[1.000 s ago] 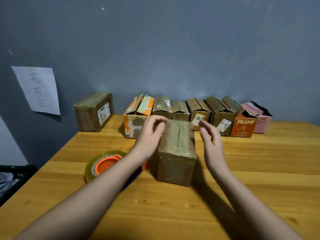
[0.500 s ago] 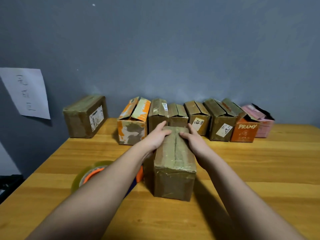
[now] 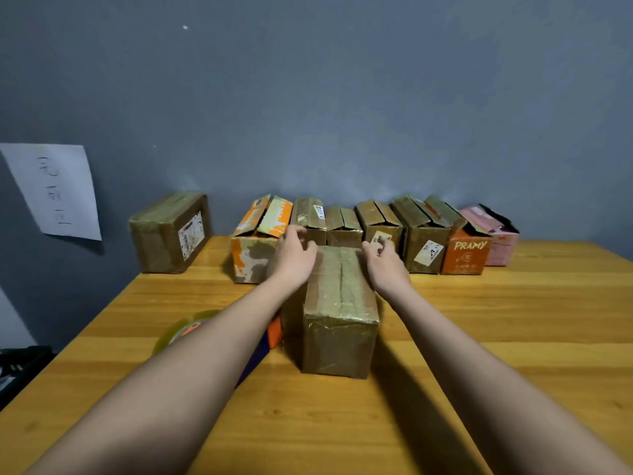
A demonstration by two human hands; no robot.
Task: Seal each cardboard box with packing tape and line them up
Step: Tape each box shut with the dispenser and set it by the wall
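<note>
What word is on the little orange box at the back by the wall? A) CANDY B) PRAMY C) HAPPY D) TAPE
B: the small orange box near the right end of the row shows PRAMY in pale letters on its front.

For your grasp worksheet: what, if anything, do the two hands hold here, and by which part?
Nothing is clearly held. The left hand and right hand flank the far end of the taped box, fingers open.

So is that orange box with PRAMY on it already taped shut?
No, the orange PRAMY box at the back of the wooden table has its top flaps standing up and apart, with no tape visible across them.
</note>
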